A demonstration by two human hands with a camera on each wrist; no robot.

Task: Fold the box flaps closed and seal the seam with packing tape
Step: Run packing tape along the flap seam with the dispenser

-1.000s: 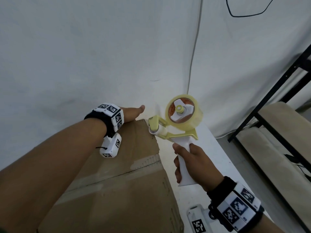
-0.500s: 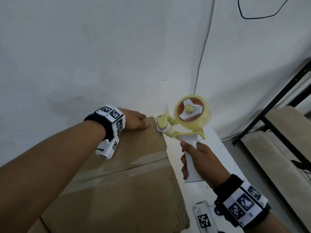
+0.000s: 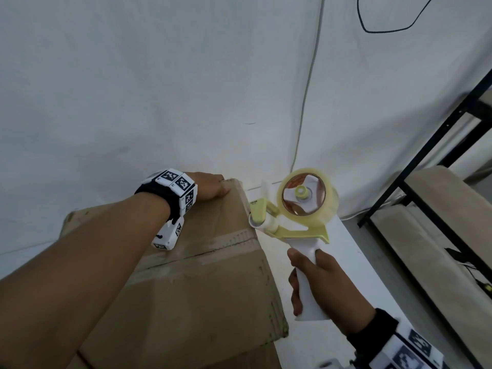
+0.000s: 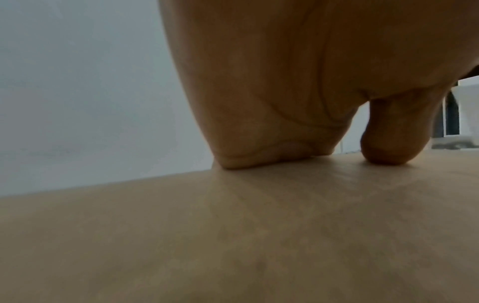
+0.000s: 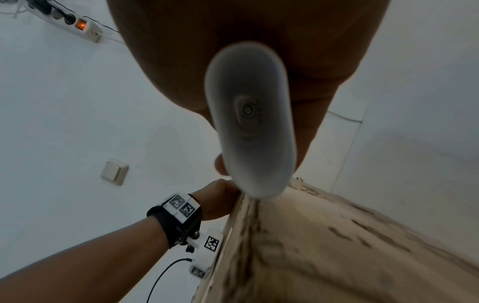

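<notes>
Take the pale cord (image 3: 308,83) hanging down the white wall (image 3: 133,75) as your mark. Up and to the right of the cord you see a thin black cable (image 3: 383,30) looping across the wall. Further right of the cord stands a black metal rack (image 3: 386,194) carrying beige boards (image 3: 447,198). At the cord's foot your white table (image 3: 351,262) meets the wall

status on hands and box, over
Left hand grips box far edge. Right hand holds tape dispenser at the box's right edge, near the seam. Box shut, nothing blocking.
</notes>
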